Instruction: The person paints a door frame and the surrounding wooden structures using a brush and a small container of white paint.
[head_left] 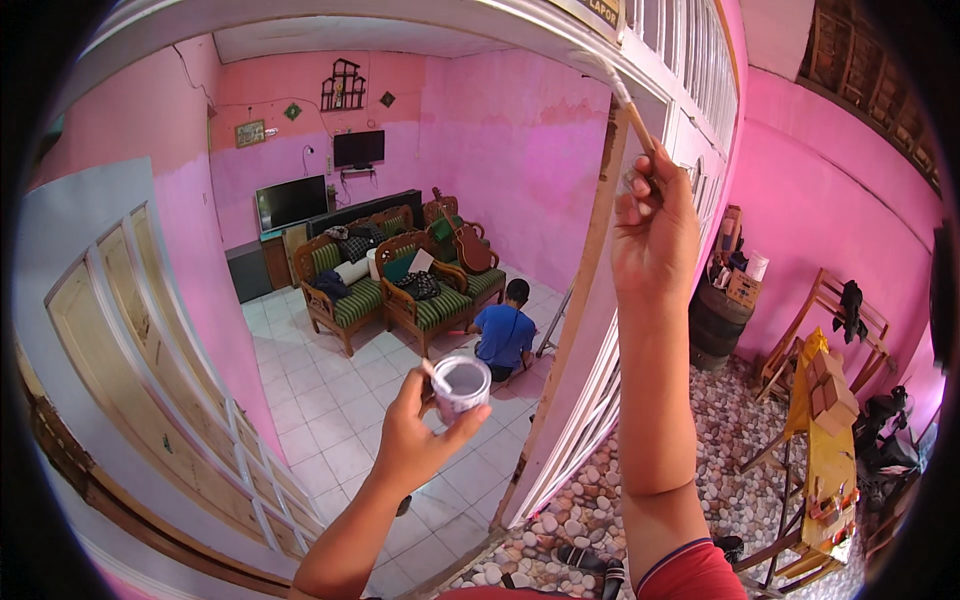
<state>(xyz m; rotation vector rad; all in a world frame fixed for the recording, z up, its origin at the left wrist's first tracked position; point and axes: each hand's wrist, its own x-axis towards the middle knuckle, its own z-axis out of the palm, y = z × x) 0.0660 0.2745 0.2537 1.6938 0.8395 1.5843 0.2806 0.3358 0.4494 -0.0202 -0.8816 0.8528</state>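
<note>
My left hand (418,440) is closed around a small, open-topped paint can (464,384) held out in front of me. Greyish-white paint shows inside it. A short stick with a whitened end (436,376) rests between that hand and the can's rim; whether it is a second brush I cannot tell. Raised high, my right hand (655,225) grips the wooden handle of a slim paintbrush (634,115). Its pale bristle end is up against the top of the white door frame (545,40), near the corner; exact contact is hard to make out.
Beyond the doorway a person in a blue shirt (505,335) sits on the tiled floor, near striped armchairs (440,300). An open panelled door (120,320) stands at left. On the right are stacked tyres (718,325) and a yellow wooden bench (825,480) on pebble-patterned flooring.
</note>
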